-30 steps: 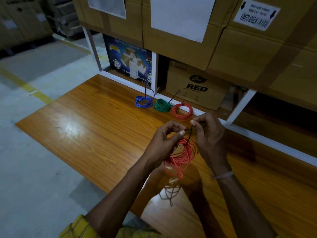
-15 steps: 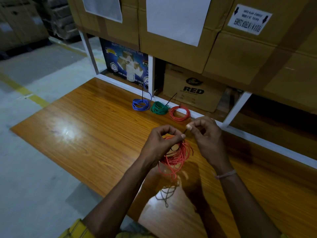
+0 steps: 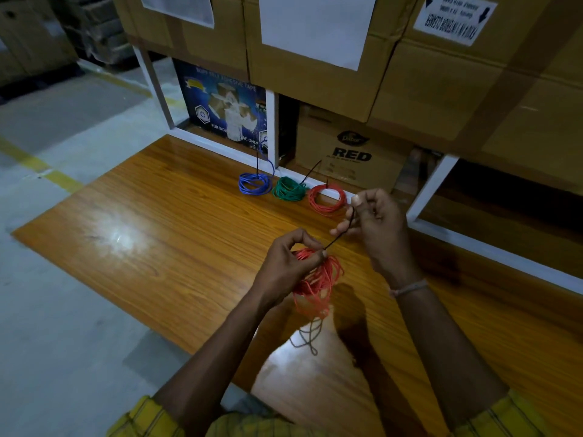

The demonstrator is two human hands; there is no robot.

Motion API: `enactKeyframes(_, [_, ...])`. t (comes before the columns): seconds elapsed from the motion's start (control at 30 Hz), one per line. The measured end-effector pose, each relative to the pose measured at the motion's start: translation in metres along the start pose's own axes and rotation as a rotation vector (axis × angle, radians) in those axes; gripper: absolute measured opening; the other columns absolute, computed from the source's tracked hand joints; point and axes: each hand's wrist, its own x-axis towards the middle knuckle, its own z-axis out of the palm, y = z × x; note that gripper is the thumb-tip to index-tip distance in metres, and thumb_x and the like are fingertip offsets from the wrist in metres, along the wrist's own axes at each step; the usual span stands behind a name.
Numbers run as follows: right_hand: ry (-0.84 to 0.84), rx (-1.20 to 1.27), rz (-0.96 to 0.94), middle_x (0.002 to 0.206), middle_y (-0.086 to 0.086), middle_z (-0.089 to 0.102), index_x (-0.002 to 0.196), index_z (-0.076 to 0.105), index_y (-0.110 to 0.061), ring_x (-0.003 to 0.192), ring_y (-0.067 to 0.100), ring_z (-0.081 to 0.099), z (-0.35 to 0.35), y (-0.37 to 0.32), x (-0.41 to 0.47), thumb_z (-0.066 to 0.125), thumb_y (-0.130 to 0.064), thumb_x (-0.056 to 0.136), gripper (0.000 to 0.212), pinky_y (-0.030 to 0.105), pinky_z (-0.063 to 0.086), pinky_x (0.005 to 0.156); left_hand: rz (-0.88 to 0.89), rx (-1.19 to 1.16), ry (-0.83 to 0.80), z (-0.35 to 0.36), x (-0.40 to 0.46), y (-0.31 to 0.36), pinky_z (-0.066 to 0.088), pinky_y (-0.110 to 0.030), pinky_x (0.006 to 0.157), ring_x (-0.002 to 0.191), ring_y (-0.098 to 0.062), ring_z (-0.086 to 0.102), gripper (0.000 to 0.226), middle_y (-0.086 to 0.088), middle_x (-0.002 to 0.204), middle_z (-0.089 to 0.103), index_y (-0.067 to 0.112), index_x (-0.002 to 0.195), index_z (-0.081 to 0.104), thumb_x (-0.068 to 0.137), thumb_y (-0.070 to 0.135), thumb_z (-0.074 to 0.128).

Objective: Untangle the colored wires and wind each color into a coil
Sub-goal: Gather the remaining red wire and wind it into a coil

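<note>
your left hand grips orange-red coil at frame centre, above worktop. right hand pinches black tie, pulled taut. step, i judge: binding this coil. next: tighten tie, put coil beside blue coil, green coil, red coil in upper middle.

Wooden table fills centre, floor off its 9 o'clock edge. Three wound coils sit in a row at table's 12 o'clock edge, side by side, just before the shelf frame. Stacked cartons behind and above frame. Both hands above table toward 5 o'clock of the coils: left hand at 7 o'clock of right hand, thin tie stretched between them, loose wire bundle hanging under left hand
</note>
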Motion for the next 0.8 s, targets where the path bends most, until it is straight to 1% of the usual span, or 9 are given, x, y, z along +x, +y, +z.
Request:
enactKeyframes(0.07, [-0.01,-0.083,-0.055,0.08,0.01,0.063,0.105,0.055,-0.003,0.061,0.022,0.07,0.003,0.001,0.002,0.051,-0.013,0.11,0.012,0.052,0.064,0.063,0.039,0.07,0.005,-0.004,0.0,-0.011,0.059,-0.041,0.086,0.099,-0.022,0.071,0.014,-0.005,0.1,0.073,0.009,0.089,0.068,0.091,0.012,0.081])
enactKeyframes(0.17, [-0.006,-0.171,-0.12,0.079,0.017,0.063,0.103,0.054,-0.002,0.059,0.024,0.069,0.005,0.001,0.005,0.053,-0.012,0.109,0.011,0.053,0.063,0.061,0.059,0.092,0.01,-0.008,-0.002,-0.022,0.06,-0.048,0.092,0.104,-0.023,0.072,0.014,-0.004,0.102,0.074,0.008,0.09,0.07,0.091,0.015,0.082])
enactKeyframes(0.27, [0.02,-0.11,-0.106,0.079,0.016,0.062,0.104,0.055,-0.001,0.059,0.024,0.068,0.005,0.004,0.01,0.055,-0.012,0.108,0.012,0.046,0.063,0.059,0.051,0.069,0.002,-0.009,0.0,-0.021,0.061,-0.037,0.082,0.098,-0.02,0.073,0.014,-0.005,0.1,0.076,0.006,0.092,0.071,0.092,0.016,0.081])
enactKeyframes(0.33, [0.042,-0.005,-0.028,0.084,0.016,0.065,0.108,0.057,0.0,0.066,0.026,0.071,0.005,0.007,0.012,0.056,-0.014,0.108,0.014,0.039,0.062,0.062,-0.005,0.029,0.006,-0.009,0.004,-0.02,0.052,-0.026,0.066,0.076,-0.014,0.066,0.016,-0.002,0.086,0.072,0.007,0.091,0.07,0.092,0.018,0.081])
enactKeyframes(0.37, [0.04,0.062,0.029,0.089,0.016,0.067,0.109,0.058,-0.002,0.073,0.027,0.074,0.004,0.011,0.013,0.056,-0.016,0.108,0.015,0.038,0.063,0.066,-0.051,-0.031,0.0,-0.009,0.006,-0.022,0.046,-0.026,0.059,0.065,-0.014,0.058,0.015,-0.001,0.077,0.067,0.008,0.09,0.069,0.092,0.018,0.081])
enactKeyframes(0.5, [-0.083,0.099,0.301,0.111,0.006,0.078,0.121,0.06,-0.019,0.105,0.024,0.075,-0.002,0.034,0.001,0.053,-0.041,0.108,0.026,0.043,0.06,0.09,-0.236,-0.325,-0.042,-0.007,0.016,-0.032,0.033,-0.023,0.047,0.052,-0.011,0.041,0.015,-0.003,0.063,0.05,0.005,0.093,0.068,0.09,0.013,0.079])
enactKeyframes(0.6, [-0.22,0.04,0.513,0.117,0.002,0.076,0.127,0.062,-0.026,0.11,0.018,0.071,-0.002,0.051,-0.022,0.047,-0.056,0.105,0.04,0.032,0.054,0.083,-0.328,-0.451,-0.057,-0.005,0.028,-0.035,0.028,-0.017,0.04,0.044,-0.006,0.035,0.014,-0.001,0.057,0.044,0.004,0.093,0.065,0.091,0.013,0.075])
enactKeyframes(0.7, [-0.335,0.107,0.538,0.122,0.004,0.076,0.131,0.064,-0.026,0.108,0.019,0.075,-0.001,0.071,-0.032,0.058,-0.05,0.102,0.039,0.033,0.058,0.087,-0.392,-0.537,-0.033,-0.006,0.045,-0.037,0.026,-0.014,0.037,0.039,-0.003,0.034,0.009,0.001,0.055,0.043,0.006,0.091,0.063,0.1,0.004,0.062])
enactKeyframes(0.8, [-0.209,0.168,0.592,0.121,0.01,0.075,0.132,0.062,-0.021,0.102,0.024,0.078,0.006,0.082,-0.023,0.072,-0.028,0.098,0.036,0.034,0.064,0.079,-0.409,-0.4,-0.05,-0.013,0.062,-0.039,0.047,-0.018,0.049,0.053,-0.009,0.056,0.004,-0.007,0.072,0.061,0.005,0.102,0.064,0.1,0.003,0.062])
